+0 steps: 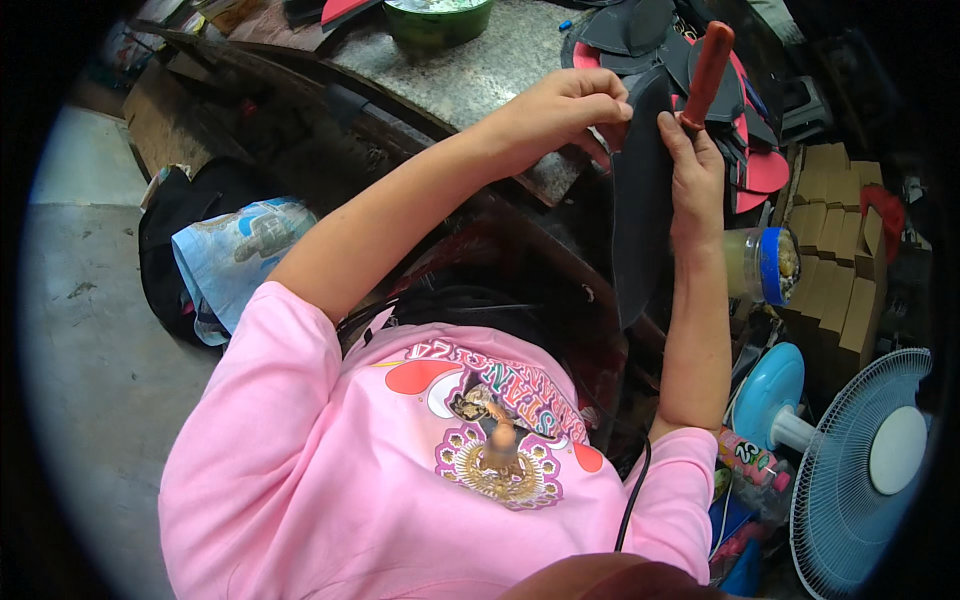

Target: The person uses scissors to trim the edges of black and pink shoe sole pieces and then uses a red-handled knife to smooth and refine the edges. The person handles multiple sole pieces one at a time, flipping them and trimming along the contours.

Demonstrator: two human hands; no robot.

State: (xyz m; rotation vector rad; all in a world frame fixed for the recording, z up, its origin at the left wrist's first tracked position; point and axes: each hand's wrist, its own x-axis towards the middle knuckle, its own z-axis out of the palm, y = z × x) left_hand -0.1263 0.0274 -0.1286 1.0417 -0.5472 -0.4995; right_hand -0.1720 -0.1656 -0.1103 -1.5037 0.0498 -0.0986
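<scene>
A long black shoe sole (641,210) stands on edge between my hands, over the near edge of the worktable. My left hand (577,108) is closed at its upper left edge, the thumb and fingertips pinched together; part of the fingers is hidden behind the sole. My right hand (697,175) grips the right edge of the sole, thumb on top. In the same hand is a tool with a red handle (708,75), pointing up and away; its working end is hidden.
Black and red-pink soles (762,172) are piled beyond my right hand. A green basin (438,22) sits on the speckled tabletop (420,75). To the right are a jar with a blue lid (772,266), stacked cardboard boxes (835,240) and a fan (860,470). A light-blue cloth (235,255) hangs at left.
</scene>
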